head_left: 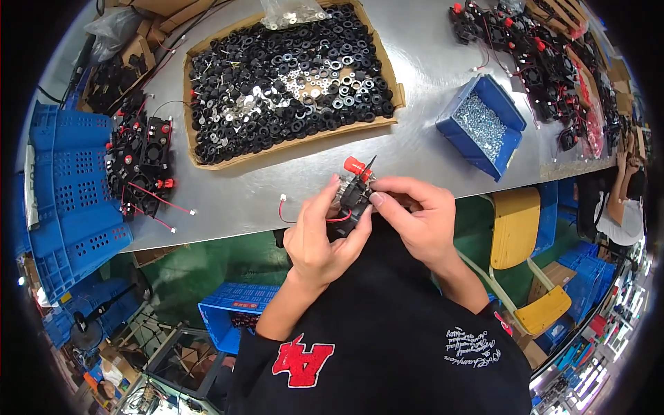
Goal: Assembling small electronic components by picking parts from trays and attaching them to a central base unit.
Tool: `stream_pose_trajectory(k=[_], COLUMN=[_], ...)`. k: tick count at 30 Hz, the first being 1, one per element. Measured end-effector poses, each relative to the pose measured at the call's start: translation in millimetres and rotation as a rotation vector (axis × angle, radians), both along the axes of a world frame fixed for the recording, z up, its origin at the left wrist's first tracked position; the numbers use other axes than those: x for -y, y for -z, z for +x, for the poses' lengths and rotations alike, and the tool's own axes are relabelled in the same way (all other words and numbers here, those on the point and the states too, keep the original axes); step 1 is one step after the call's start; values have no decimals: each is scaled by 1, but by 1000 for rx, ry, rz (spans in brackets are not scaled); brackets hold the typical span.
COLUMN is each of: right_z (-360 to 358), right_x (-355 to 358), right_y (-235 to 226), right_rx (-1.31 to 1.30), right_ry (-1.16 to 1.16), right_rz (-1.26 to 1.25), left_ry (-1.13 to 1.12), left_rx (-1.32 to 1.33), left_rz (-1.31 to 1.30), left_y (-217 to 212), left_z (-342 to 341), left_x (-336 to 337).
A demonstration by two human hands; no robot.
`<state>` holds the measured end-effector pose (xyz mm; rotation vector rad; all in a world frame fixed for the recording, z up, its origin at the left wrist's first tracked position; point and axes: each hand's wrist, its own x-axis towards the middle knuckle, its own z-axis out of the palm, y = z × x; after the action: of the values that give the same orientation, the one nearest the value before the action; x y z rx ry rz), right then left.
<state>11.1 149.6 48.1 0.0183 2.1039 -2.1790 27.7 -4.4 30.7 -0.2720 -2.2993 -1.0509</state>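
Just over the table's near edge, both my hands hold a small black fan assembly (pixel 353 197) with a red cap on top and a red-black wire ending in a white plug. My left hand (pixel 315 238) is closed round its left side and underside. The thumb and fingers of my right hand (pixel 418 211) pinch at its right side; whether a small part sits between them is hidden. Beyond my hands lies a shallow cardboard tray (pixel 297 142) filled with black rings, metal washers and small round parts. A blue bin (pixel 508 114) of small silvery screws stands to the right.
Similar fan assemblies (pixel 142 155) with loose wires are heaped at the left, beside a blue perforated crate (pixel 76 173). More assemblies (pixel 546 69) pile up at the far right. A yellow chair (pixel 515 228) stands right of me, and another person's arm (pixel 619 183) shows at the right edge.
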Motion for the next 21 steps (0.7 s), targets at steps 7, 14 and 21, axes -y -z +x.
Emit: stream_pose_trajectory(k=[7, 14, 21], right_z=[-5, -4, -2], right_x=[-3, 1, 0], right_y=[-14, -7, -6], right_rx=[-42, -532, -302], right_ry=[-45, 19, 18], right_rz=[221, 565, 478], left_ry=[56, 121, 127], left_rx=[131, 574, 502], left_rz=[62, 686, 405], left_y=[-10, -18, -15], left_z=[5, 2, 7], left_x=[1, 2, -3])
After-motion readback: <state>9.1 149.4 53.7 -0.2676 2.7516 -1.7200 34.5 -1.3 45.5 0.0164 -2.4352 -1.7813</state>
